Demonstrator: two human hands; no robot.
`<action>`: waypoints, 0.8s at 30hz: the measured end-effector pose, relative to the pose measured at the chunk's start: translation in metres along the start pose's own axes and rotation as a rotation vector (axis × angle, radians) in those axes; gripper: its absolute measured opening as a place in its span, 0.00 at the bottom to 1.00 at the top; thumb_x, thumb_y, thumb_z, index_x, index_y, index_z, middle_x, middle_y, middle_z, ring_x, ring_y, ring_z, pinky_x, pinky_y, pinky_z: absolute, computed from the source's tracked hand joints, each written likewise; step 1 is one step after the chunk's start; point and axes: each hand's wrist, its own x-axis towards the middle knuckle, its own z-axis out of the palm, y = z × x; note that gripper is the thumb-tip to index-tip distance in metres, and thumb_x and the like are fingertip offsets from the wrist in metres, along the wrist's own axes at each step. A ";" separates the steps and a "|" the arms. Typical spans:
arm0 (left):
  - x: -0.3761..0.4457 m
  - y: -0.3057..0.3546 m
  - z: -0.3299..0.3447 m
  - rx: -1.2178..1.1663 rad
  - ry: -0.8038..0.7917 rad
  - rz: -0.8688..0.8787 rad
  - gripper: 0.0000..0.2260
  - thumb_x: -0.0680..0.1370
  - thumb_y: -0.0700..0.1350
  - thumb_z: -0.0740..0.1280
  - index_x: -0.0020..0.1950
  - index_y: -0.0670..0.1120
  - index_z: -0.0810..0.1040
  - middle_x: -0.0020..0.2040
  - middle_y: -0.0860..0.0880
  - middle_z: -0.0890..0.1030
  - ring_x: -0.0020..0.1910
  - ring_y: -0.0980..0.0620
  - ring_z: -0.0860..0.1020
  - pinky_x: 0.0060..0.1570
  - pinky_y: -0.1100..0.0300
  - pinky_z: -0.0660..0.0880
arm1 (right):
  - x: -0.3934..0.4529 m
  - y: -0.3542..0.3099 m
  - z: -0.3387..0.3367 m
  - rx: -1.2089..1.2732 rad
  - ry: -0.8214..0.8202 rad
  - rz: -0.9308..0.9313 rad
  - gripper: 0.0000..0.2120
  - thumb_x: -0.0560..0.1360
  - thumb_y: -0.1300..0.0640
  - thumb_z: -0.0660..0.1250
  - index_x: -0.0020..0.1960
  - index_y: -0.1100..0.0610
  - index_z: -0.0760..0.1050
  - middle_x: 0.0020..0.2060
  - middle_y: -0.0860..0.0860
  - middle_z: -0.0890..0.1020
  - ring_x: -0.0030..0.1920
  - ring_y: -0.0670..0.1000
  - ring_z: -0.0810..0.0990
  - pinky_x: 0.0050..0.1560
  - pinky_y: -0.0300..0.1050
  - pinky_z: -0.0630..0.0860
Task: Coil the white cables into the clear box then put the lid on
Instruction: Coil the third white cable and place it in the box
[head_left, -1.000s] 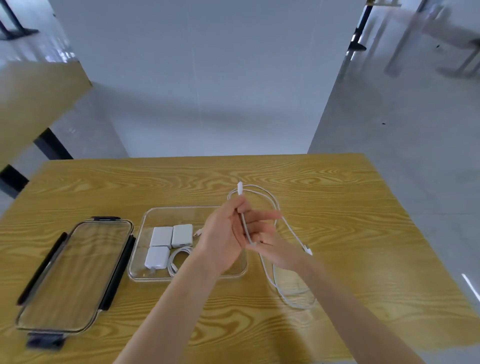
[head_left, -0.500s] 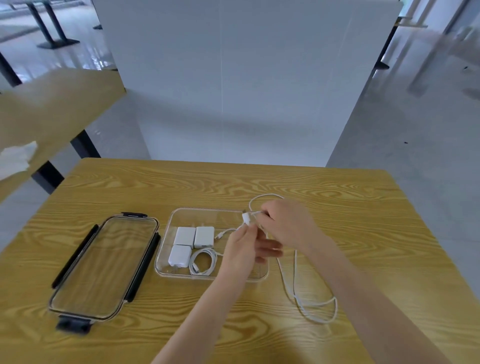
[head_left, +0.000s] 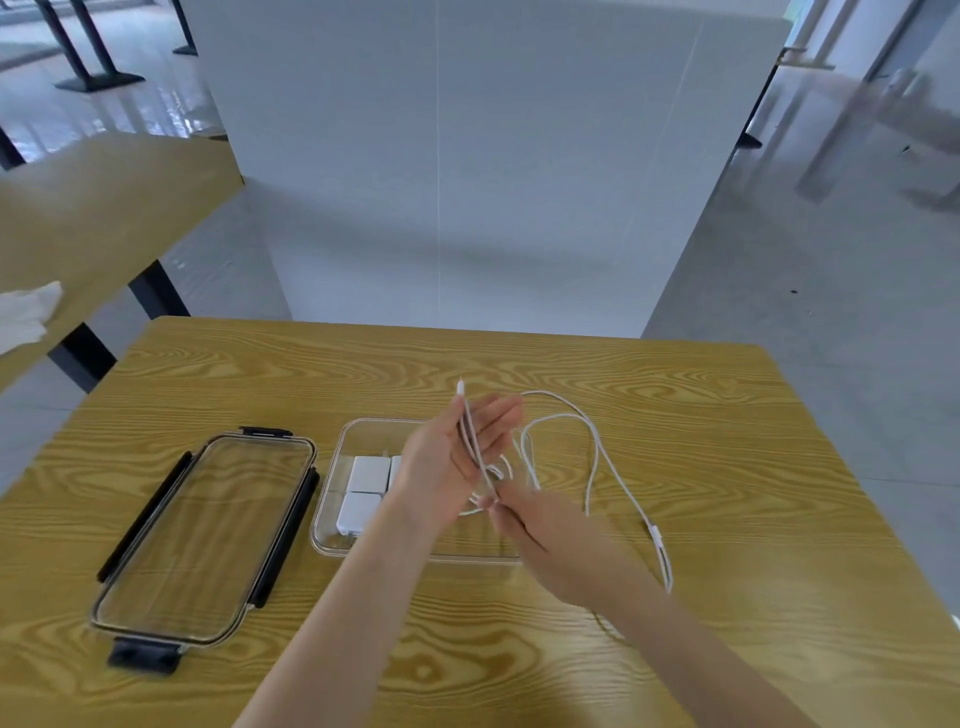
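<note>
Wood-grain table (head_left: 675, 649) — white partition (head_left: 467, 182) behind, grey floor (head_left: 810, 270).

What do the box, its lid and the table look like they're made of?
The box looks like clear glossy plastic, possibly glass: the white chargers show through its wall. The lid has a see-through panel showing the wood grain beneath, with matte black clips, probably plastic. The table shows bold yellow wood grain with a smooth sheen, likely laminate or veneer.
</note>
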 end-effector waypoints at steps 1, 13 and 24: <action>-0.003 0.002 0.002 0.025 -0.032 0.004 0.18 0.82 0.45 0.51 0.54 0.37 0.76 0.37 0.48 0.85 0.35 0.55 0.83 0.34 0.65 0.78 | -0.001 0.006 0.002 -0.038 -0.009 -0.016 0.11 0.80 0.53 0.50 0.44 0.54 0.68 0.31 0.46 0.72 0.32 0.47 0.70 0.37 0.46 0.68; -0.029 -0.030 0.011 0.732 -0.168 -0.194 0.16 0.81 0.47 0.55 0.53 0.40 0.78 0.35 0.46 0.85 0.21 0.56 0.73 0.26 0.64 0.64 | 0.057 0.050 -0.049 -0.589 -0.142 0.107 0.14 0.77 0.47 0.59 0.47 0.55 0.78 0.52 0.51 0.80 0.63 0.50 0.72 0.74 0.48 0.46; 0.021 -0.037 -0.008 0.426 0.239 -0.029 0.17 0.82 0.47 0.54 0.43 0.42 0.79 0.34 0.48 0.82 0.38 0.52 0.78 0.44 0.59 0.72 | 0.035 -0.022 -0.042 -0.312 -0.012 0.165 0.14 0.79 0.48 0.54 0.52 0.58 0.72 0.40 0.52 0.79 0.41 0.56 0.77 0.40 0.47 0.69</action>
